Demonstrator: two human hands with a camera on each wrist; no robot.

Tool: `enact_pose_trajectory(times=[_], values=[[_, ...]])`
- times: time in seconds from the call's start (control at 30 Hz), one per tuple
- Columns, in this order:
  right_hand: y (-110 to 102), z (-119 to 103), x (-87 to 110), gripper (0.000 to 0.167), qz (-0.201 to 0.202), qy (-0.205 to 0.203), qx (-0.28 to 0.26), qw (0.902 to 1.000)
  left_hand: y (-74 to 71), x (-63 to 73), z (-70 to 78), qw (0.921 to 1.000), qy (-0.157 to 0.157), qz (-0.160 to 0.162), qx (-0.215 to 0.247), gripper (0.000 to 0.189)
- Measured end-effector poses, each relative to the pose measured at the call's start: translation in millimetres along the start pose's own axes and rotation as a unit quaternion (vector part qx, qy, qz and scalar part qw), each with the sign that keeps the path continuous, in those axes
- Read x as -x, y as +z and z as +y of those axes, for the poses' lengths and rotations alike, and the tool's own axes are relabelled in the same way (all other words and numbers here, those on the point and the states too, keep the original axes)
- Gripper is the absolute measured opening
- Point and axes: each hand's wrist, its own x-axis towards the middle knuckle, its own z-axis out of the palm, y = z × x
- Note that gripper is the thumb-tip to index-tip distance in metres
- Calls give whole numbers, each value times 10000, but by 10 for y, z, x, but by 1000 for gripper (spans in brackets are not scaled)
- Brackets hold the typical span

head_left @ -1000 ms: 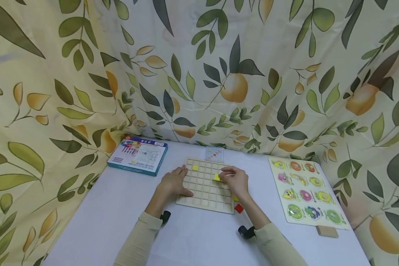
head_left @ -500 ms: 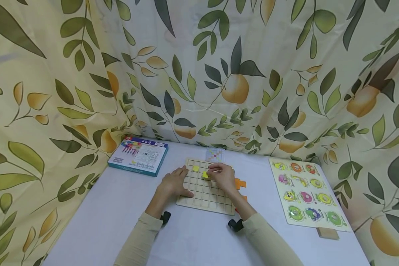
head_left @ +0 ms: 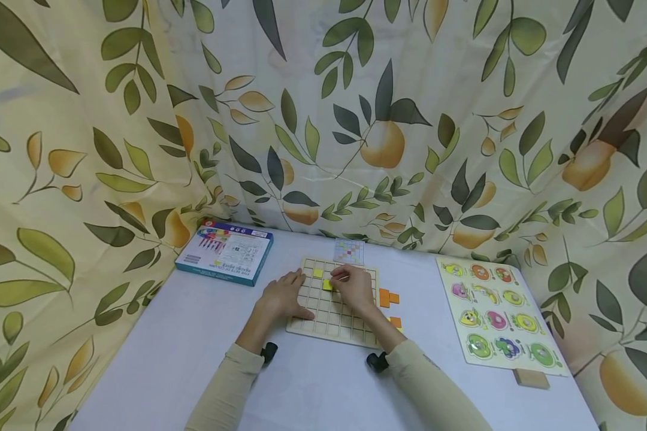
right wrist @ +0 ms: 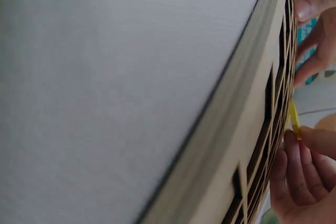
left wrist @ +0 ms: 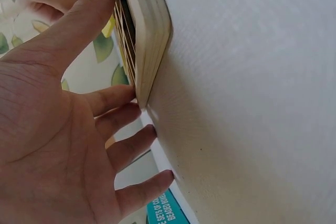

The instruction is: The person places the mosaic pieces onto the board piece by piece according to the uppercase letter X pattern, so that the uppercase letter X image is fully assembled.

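A wooden grid board (head_left: 315, 327) lies on the white table. My left hand (head_left: 281, 297) rests at its left edge, the thumb over the board and the other fingers spread along the side, as the left wrist view (left wrist: 58, 140) also shows. Between thumb and fingertips, my right hand (head_left: 354, 291) pinches a yellow square tile (head_left: 327, 285) over the upper left cells. In the right wrist view that tile (right wrist: 294, 119) stands tilted against the board's surface. Another yellow tile (head_left: 318, 273) lies flat in a cell near the top left corner. Part of the grid is hidden under my right hand.
Orange tiles (head_left: 385, 297) lie along the board's right side, some hidden by my right arm. A patterned card (head_left: 349, 251) is behind the board. A boxed set (head_left: 223, 252) stands at left; a fruit puzzle (head_left: 487, 305) and wooden block (head_left: 531, 378) lie at right.
My right hand has carried the yellow tile leftward across the board, to just below and right of the other yellow tile. Orange tiles have come into view. My left hand has stayed put.
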Motion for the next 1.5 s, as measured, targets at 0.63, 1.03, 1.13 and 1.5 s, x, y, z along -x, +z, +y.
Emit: enact_pose_trajectory(times=[0.63,1.03,1.13,1.5], values=[[-29,-22,23,13,-150,-173,633,9977,-1,-2,-2,10000,59,-24,-23,113],[-339,-148,248,14,122,-98,364,9992,18,-14,1,10000,40,-13,-49,113],[-430,-139,325,14,134,-80,320,9994,5,-7,26,10000,28,-28,-31,113],[-710,-27,582,14,265,-43,436,9987,20,-20,31,9999,-54,-110,84,112]])
